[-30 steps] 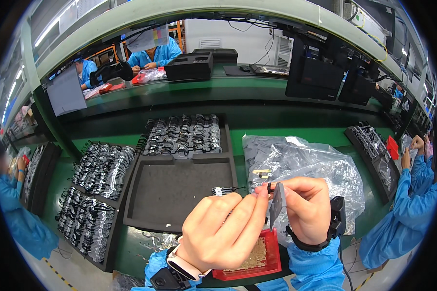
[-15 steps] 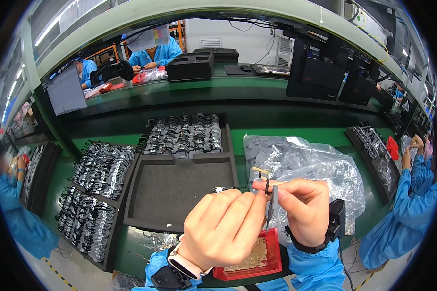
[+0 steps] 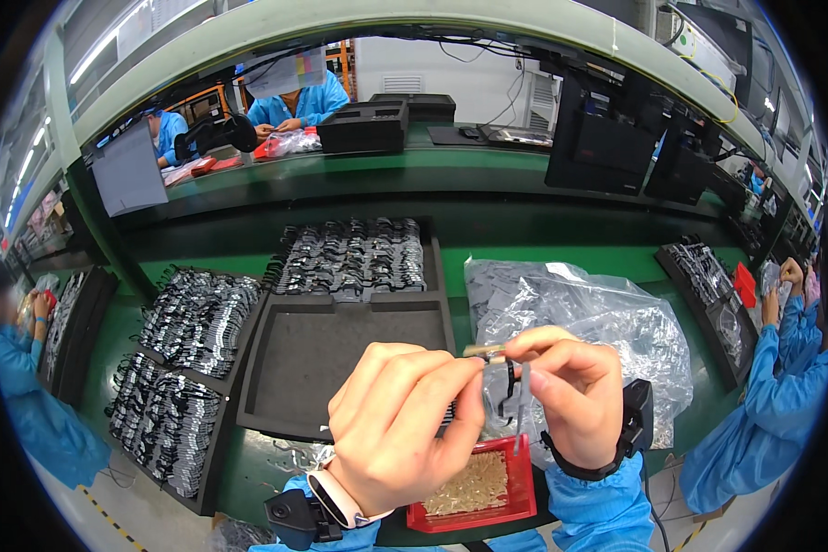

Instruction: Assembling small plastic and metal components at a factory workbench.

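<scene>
Above the red tray, my left hand has its thumb and fingers pinched together. What lies between their tips is too small to make out. Facing it, my right hand grips a slim grey strip-shaped part that hangs down past the thumb. A short black cable runs beside this part, between the two hands. Also at the right fingertips is a thin yellowish strip, pointing toward the left fingertips. Beneath them the red tray holds many small beige pieces.
A black foam tray has rows of cabled parts in its far half. More parts fill a tray at left. A clear plastic bag with grey pieces lies at right. Co-workers in blue sit left, right and across.
My left hand has shifted left and its fingertips have drawn back from the grey part. The yellowish strip has dropped lower and now lies between both hands' fingertips.
</scene>
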The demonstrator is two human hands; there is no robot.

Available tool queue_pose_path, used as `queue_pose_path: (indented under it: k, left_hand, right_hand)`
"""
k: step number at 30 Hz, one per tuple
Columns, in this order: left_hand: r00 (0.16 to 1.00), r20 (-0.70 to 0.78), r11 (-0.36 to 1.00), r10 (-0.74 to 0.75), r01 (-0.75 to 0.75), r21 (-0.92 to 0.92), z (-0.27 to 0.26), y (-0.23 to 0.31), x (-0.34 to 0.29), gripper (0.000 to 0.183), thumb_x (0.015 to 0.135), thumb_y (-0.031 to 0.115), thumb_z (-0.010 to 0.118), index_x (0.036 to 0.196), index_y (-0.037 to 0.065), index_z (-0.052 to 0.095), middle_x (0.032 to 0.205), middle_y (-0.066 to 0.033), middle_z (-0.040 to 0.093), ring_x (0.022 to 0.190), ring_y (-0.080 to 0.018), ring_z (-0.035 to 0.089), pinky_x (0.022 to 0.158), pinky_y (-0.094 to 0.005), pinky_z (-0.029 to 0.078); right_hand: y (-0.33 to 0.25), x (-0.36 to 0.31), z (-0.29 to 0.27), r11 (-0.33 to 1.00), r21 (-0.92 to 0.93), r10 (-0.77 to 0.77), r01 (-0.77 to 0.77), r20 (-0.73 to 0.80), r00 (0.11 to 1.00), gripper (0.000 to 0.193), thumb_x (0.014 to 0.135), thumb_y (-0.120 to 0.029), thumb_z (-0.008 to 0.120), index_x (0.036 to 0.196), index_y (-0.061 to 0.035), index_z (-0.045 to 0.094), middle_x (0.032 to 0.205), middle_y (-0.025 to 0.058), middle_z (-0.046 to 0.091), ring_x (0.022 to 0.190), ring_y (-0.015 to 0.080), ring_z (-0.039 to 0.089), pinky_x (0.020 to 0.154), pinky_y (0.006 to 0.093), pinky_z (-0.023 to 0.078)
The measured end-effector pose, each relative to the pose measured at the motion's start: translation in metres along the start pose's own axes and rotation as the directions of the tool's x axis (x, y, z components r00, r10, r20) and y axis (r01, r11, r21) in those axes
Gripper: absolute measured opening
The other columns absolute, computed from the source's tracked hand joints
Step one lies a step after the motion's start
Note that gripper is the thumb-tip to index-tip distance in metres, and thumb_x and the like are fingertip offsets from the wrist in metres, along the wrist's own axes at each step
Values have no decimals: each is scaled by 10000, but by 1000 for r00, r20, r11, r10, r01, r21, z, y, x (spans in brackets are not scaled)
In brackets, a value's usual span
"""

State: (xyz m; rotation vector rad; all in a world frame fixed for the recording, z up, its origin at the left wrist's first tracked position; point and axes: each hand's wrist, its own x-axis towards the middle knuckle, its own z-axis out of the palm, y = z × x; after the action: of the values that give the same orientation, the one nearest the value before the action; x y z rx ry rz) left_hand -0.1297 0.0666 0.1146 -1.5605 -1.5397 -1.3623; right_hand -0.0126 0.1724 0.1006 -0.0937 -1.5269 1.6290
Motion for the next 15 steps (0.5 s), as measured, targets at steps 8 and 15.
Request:
queue_pose_path:
  k: [8,15]
  left_hand:
    - [998,41,992,-53,57,-112,0,2,-3,214,599,-85,666,788,15,651,725,-76,613,629,-214,584,543,-274,456]
    - [993,66,973,-97,108,-203,-5,1,-1,208,603,-82,665,790,9,664,711,-79,622,620,-202,587,545,-272,455]
  right_hand:
    - [3,-3,3,859,-367,-325,358,150,934,80,679,40,638,755,17,631,832,152,650,814,221,636,890,437,416]
    - [6,-4,0,822,-344,-405,453,205,891,134,642,63,654,759,3,629,846,156,652,827,227,640,893,481,403]
